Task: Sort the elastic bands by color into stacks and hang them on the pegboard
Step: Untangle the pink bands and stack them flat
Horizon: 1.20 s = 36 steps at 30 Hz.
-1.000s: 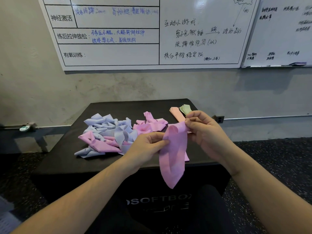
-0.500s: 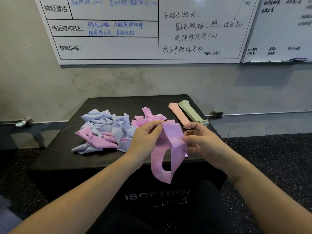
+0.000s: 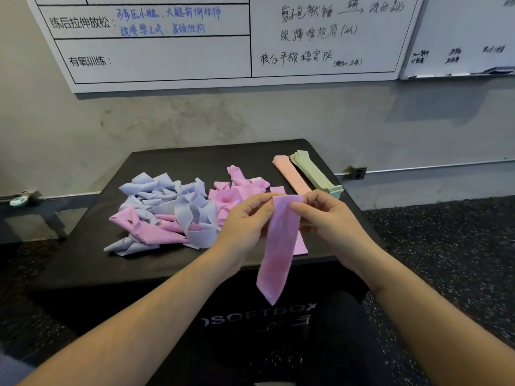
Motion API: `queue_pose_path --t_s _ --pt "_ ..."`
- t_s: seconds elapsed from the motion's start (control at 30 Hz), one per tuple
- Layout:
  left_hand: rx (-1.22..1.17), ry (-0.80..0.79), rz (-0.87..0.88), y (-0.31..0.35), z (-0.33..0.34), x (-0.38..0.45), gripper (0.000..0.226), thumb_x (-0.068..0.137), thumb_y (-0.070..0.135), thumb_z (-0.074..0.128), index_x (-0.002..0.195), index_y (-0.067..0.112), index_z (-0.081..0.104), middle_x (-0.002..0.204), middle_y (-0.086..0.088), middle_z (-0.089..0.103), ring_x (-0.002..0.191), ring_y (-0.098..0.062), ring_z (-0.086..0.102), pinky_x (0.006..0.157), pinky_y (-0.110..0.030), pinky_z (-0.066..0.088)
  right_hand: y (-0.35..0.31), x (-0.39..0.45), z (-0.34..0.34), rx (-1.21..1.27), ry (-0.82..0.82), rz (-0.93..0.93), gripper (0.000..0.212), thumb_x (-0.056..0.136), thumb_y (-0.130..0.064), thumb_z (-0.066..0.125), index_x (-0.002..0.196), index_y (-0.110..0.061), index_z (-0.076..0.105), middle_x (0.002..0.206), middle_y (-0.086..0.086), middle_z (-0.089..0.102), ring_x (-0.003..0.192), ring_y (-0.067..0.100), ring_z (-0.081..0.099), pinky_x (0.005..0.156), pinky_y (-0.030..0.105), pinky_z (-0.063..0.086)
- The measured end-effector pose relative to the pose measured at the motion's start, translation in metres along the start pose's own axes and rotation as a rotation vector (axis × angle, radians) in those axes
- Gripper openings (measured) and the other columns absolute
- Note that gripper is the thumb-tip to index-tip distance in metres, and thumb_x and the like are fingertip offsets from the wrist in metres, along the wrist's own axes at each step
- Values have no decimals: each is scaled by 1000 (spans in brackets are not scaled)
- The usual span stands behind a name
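Note:
A pink elastic band (image 3: 277, 252) hangs flat over the front edge of the black soft box (image 3: 172, 160). My left hand (image 3: 245, 221) pinches its top left corner and my right hand (image 3: 331, 218) pinches its top right corner. A flat pink stack (image 3: 302, 245) lies under the held band, mostly hidden. On the box lies a tangled heap of lilac-blue bands (image 3: 167, 196) mixed with pink ones (image 3: 150, 229), and a loose pink heap (image 3: 239, 185) sits behind my left hand. No pegboard is in view.
A neat peach stack (image 3: 291, 174) and a neat pale green stack (image 3: 315, 174) lie side by side at the box's far right. Whiteboards (image 3: 195, 51) hang on the wall behind. Dark speckled floor (image 3: 446, 246) surrounds the box.
The pink band was an open, twisted loop half a second ago; now it is pulled flat and hangs straight. Both hands have risen slightly and hold its top edge.

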<state>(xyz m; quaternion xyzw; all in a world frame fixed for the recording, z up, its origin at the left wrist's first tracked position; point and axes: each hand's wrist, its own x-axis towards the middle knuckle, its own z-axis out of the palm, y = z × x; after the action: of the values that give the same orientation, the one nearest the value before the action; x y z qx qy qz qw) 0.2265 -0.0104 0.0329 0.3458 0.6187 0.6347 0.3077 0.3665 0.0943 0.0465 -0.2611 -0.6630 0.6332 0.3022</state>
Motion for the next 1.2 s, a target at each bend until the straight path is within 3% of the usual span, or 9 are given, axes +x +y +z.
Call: queue_pose_path --t_s 0.13,0.37,0.5,0.6,0.73,0.8,0.97,1.07,1.2 --pt "-81 -76 -26 9 4 8 33 107 19 43 111 25 76 111 -5 76 112 -30 69 96 -47 57 -1 12 0 56 44 -23 24 93 -14 71 96 7 60 87 14 67 80 18 66 65 25 57" --pt "-36 -103 -49 15 14 35 19 102 25 61 102 27 80 109 -3 77 111 -22 70 96 -42 57 11 34 -7 87 78 -34 21 91 -24 74 99 -17 57 83 1 67 80 14 65 65 28 51" --pt "-227 -104 -135 22 22 61 12 102 19 59 104 15 70 100 -8 76 92 -23 74 81 -37 61 33 41 -15 43 -10 56 32 86 -39 76 104 -15 66 91 -2 72 83 11 67 71 25 53" --pt "-275 -62 -173 24 25 88 15 102 19 61 112 10 67 99 -6 74 90 -23 72 81 -38 62 59 44 -24 -45 -89 122 12 93 -23 72 97 -12 71 86 0 73 79 8 67 71 19 51" --pt "-330 16 -222 25 24 128 13 102 19 61 111 12 66 98 -7 75 89 -22 73 73 -35 62 90 51 -36 -122 -95 196 12 94 -15 71 105 -12 72 101 9 76 89 16 71 84 32 55" --pt "-306 49 -237 22 23 149 13 102 20 61 112 13 66 106 -8 75 92 -21 74 79 -36 63 105 54 -39 -150 -57 213 11 95 -12 67 105 -15 70 100 5 76 89 13 69 84 32 54" --pt "-260 129 -313 4 16 200 20 103 24 59 120 15 65 118 -7 73 105 -19 71 83 -36 58 131 53 -47 -161 61 255 34 95 -16 65 121 -35 53 83 9 71 70 11 64 69 26 49" --pt "-245 179 -348 -11 16 224 18 102 23 61 118 16 66 116 -7 72 106 -20 70 81 -36 58 142 53 -54 -137 108 244 26 92 -19 72 108 -37 62 74 7 71 62 9 59 64 24 46" --pt "-173 202 -396 -28 23 244 14 100 23 64 113 19 67 118 -7 69 110 -23 67 91 -42 58 150 54 -62 -141 65 205 18 91 -7 73 89 -25 77 88 -2 77 74 7 67 76 23 51"
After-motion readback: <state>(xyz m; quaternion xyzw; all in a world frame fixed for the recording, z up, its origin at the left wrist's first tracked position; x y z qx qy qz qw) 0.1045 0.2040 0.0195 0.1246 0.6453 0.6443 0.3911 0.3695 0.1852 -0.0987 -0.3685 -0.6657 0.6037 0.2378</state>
